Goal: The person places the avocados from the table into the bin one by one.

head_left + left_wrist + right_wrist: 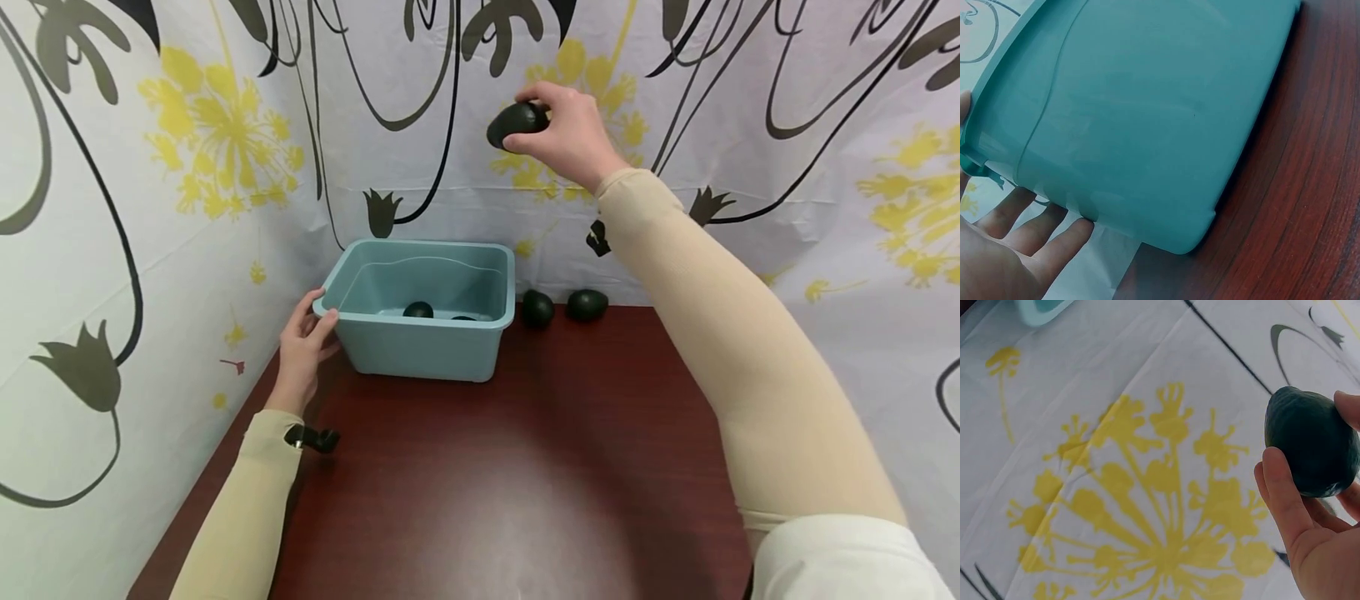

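Observation:
My right hand [570, 133] grips a dark green avocado [517, 125] high above the table, up and to the right of a light blue plastic tub [420, 350]. In the right wrist view thumb and fingers wrap the avocado [1310, 440]. My left hand [300, 350] holds the tub by its near left corner, thumb at the rim and fingers against the outer wall. The left wrist view shows those fingers [1060, 244] touching the tub's side [1135, 112]. Inside the tub lies an avocado [418, 310], and the top of another [463, 317] peeks over the front rim.
Right of the tub, two more avocados, one [537, 309] near it and one [587, 305] farther right, sit at the table's back edge. The dark red-brown table [465, 483] meets a patterned white cloth [420, 75] at the back and left.

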A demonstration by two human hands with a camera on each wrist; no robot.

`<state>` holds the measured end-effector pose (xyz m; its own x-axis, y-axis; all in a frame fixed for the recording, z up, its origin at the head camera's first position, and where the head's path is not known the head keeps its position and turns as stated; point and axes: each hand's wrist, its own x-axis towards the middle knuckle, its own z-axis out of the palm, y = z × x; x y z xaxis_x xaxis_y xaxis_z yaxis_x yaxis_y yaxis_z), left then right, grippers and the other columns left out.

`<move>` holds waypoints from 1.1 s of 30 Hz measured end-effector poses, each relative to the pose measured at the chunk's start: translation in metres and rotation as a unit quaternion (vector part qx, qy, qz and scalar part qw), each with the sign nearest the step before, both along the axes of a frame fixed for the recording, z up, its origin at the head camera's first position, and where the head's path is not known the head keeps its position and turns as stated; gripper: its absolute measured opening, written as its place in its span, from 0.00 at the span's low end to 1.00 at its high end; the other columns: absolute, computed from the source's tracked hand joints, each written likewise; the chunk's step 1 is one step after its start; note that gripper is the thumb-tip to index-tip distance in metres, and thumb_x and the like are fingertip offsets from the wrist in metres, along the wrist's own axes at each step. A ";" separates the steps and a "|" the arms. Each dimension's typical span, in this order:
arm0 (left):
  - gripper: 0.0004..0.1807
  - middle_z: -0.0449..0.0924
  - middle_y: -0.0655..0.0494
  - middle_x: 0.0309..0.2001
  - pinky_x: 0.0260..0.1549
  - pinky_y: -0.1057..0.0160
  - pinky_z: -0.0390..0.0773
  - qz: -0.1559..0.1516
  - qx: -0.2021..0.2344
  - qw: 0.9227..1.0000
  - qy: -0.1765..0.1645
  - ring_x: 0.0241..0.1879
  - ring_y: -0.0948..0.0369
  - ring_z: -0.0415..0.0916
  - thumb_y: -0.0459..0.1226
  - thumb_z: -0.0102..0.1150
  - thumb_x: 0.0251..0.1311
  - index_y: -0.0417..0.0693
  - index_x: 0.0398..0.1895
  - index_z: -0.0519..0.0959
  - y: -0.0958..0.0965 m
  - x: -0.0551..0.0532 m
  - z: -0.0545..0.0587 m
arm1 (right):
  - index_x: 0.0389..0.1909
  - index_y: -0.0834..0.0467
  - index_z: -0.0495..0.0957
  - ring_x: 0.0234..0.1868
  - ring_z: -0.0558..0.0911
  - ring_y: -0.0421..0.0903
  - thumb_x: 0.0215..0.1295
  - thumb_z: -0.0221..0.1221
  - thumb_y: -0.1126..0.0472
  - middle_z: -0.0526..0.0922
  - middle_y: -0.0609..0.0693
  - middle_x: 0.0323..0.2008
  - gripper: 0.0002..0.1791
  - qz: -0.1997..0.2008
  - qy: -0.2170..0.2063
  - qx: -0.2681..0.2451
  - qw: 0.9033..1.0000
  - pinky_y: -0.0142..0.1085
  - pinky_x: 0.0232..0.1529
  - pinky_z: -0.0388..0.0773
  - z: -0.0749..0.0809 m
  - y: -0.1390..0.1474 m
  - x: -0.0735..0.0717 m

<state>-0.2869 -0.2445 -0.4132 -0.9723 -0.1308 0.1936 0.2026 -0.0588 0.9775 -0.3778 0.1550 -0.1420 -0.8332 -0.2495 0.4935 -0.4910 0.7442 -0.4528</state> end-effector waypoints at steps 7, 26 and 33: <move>0.33 0.59 0.43 0.74 0.59 0.32 0.64 0.003 -0.002 1.000 -0.003 0.70 0.46 0.60 0.44 0.64 0.68 0.63 0.75 0.66 -0.001 -0.001 0.001 | 0.69 0.46 0.71 0.59 0.74 0.45 0.64 0.66 0.45 0.74 0.47 0.64 0.33 0.030 -0.009 0.002 1.000 0.40 0.54 0.73 -0.002 -0.025 -0.002; 0.34 0.61 0.44 0.74 0.59 0.33 0.65 0.005 0.001 1.000 -0.006 0.70 0.47 0.62 0.46 0.66 0.66 0.64 0.74 0.66 -0.001 -0.002 0.000 | 0.68 0.48 0.73 0.57 0.75 0.45 0.63 0.67 0.45 0.77 0.47 0.61 0.33 0.044 -0.041 0.027 0.998 0.40 0.55 0.74 -0.021 -0.057 -0.017; 0.34 0.62 0.43 0.73 0.58 0.33 0.66 0.006 -0.003 1.000 0.002 0.69 0.47 0.63 0.46 0.65 0.67 0.60 0.75 0.65 -0.001 -0.003 -0.001 | 0.68 0.48 0.72 0.57 0.75 0.46 0.63 0.67 0.45 0.77 0.48 0.61 0.33 0.049 -0.066 0.025 0.996 0.40 0.55 0.74 -0.025 -0.060 -0.022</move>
